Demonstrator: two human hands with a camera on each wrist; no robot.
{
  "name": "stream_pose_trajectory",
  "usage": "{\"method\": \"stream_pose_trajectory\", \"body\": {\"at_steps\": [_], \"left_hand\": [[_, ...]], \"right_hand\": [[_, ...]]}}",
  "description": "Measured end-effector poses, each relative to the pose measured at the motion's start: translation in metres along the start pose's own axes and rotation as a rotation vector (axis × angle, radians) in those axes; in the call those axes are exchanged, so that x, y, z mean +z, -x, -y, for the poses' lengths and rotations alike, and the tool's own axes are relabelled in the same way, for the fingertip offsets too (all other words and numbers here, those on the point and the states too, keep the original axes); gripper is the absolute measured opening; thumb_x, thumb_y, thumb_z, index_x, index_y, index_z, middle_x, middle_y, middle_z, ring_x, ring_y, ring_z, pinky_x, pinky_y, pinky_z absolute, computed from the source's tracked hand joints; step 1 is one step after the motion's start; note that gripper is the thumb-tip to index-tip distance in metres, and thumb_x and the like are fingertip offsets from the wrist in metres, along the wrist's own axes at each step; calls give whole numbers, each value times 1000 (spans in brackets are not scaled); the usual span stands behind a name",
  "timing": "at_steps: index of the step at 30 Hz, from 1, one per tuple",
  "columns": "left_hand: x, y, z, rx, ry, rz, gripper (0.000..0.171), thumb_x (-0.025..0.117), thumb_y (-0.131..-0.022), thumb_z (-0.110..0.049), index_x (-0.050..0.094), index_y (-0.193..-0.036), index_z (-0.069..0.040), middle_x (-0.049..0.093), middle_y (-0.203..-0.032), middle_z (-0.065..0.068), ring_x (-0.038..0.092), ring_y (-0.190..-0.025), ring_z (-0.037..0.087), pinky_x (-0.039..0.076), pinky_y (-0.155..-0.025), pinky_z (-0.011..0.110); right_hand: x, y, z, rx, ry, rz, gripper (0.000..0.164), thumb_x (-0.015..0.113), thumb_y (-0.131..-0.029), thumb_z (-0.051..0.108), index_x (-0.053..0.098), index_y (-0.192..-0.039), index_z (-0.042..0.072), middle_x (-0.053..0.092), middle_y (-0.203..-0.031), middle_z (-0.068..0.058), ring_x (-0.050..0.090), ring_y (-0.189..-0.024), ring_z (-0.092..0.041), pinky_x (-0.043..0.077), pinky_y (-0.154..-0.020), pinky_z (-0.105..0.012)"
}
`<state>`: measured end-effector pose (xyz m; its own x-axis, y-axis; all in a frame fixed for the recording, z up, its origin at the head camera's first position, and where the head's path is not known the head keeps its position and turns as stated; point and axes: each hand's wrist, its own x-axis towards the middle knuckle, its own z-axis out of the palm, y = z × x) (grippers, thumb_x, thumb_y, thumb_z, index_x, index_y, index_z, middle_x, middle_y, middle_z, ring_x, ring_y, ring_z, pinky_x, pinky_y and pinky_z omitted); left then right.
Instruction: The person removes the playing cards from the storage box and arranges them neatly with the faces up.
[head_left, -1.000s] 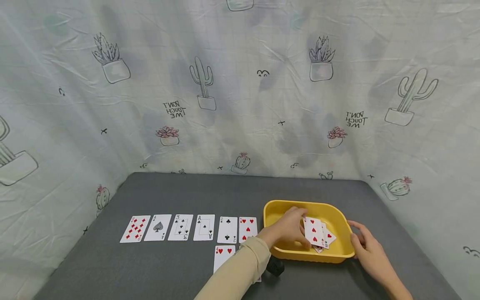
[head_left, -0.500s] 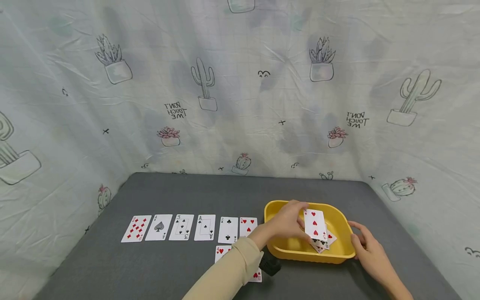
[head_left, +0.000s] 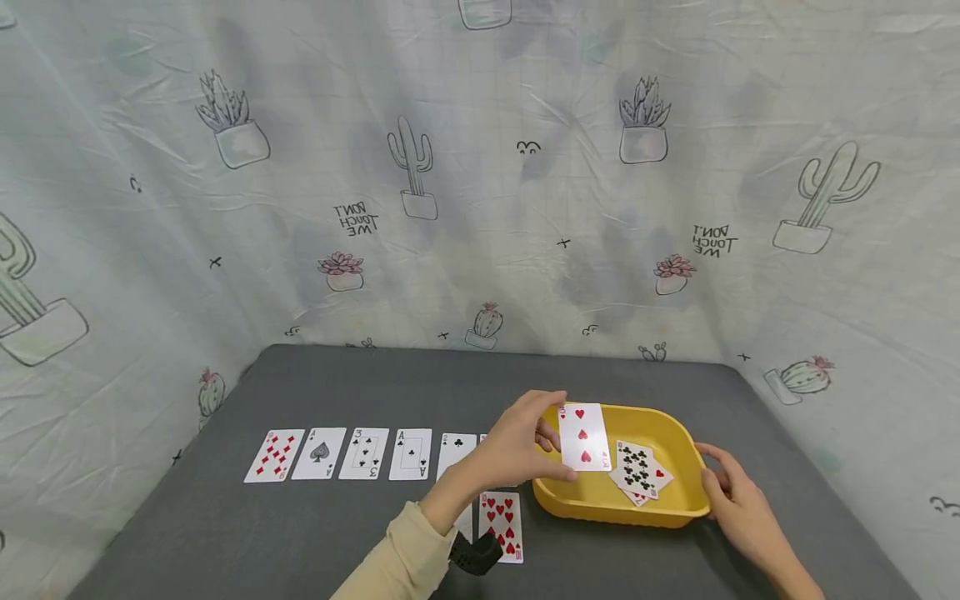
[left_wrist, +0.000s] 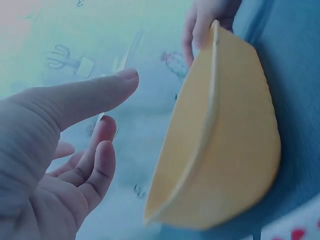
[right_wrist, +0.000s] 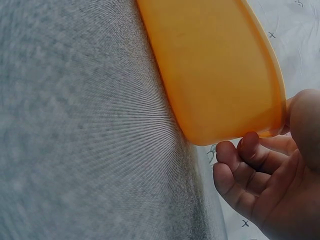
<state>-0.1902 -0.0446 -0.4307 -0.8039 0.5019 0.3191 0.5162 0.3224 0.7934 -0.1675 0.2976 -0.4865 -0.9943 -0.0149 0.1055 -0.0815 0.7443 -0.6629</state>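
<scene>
My left hand (head_left: 517, 446) pinches a three of hearts playing card (head_left: 585, 437) by its edges, thumb below and fingers above. The card is held up over the left side of a yellow tray (head_left: 600, 510). In the left wrist view, the card shows only as a thin edge between thumb and fingertips of the left hand (left_wrist: 75, 135). My right hand (head_left: 738, 500) grips the tray's right end, with its thumb at the rim in the right wrist view. Inside the tray lies a small overlapping pile, a clubs card (head_left: 636, 471) on top and a heart card (head_left: 662, 476) partly covered.
A row of face-up cards lies left of the tray, from a nine of diamonds (head_left: 274, 456) to a two of clubs (head_left: 453, 454). Nearer stands a second row with a ten of hearts (head_left: 501, 521). My left forearm and its black wrist device (head_left: 476, 554) partly hide cards.
The left hand has lifted the three of hearts off the pile and carried it left, uncovering the clubs card. The right hand stays on the tray.
</scene>
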Motion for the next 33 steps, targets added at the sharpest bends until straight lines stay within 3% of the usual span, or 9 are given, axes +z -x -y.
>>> {"method": "stream_pose_trajectory", "body": {"at_steps": [4,12,21,26,29,33], "left_hand": [[-20,23,3,-11,-7,-28,94,92,-70,-16,40,-149,-11,44,-139,2,62,-87,15,53,-78,27],[-61,86,16,-129,51,-43,90,91,-70,-14,43,-146,-16,46,-135,0,61,-88,23,53,-80,37],[-93,150,39,-180,48,-89,88,91,-70,-20,44,-144,-19,49,-132,2,63,-86,20,51,-79,30],[-109,169,52,-206,49,-89,86,91,-70,-20,45,-143,-18,51,-127,8,63,-84,20,50,-79,30],[-115,174,59,-226,57,-48,87,91,-70,-20,45,-144,-14,52,-127,8,62,-85,23,50,-78,31],[-119,176,65,-243,32,18,89,91,-70,-21,44,-145,-10,61,-108,8,60,-82,25,50,-74,30]], "right_hand": [[2,-1,-1,6,-9,4,46,38,-108,27,33,-145,1,61,-84,-8,54,-63,-20,45,-55,-29],[1,1,2,17,-6,12,47,37,-108,28,32,-146,1,61,-84,-7,53,-63,-18,46,-56,-29],[0,1,6,9,4,10,46,37,-108,26,31,-146,0,58,-80,-6,52,-62,-18,45,-55,-29],[-2,-1,7,18,-4,18,48,36,-108,28,30,-146,0,58,-80,-6,53,-63,-19,45,-55,-29],[-3,0,7,20,-7,18,48,36,-108,28,30,-146,0,59,-81,-7,53,-63,-20,45,-56,-29],[-4,-1,3,15,-2,17,48,36,-108,29,30,-147,1,59,-81,-7,53,-63,-20,45,-56,-29]]}}
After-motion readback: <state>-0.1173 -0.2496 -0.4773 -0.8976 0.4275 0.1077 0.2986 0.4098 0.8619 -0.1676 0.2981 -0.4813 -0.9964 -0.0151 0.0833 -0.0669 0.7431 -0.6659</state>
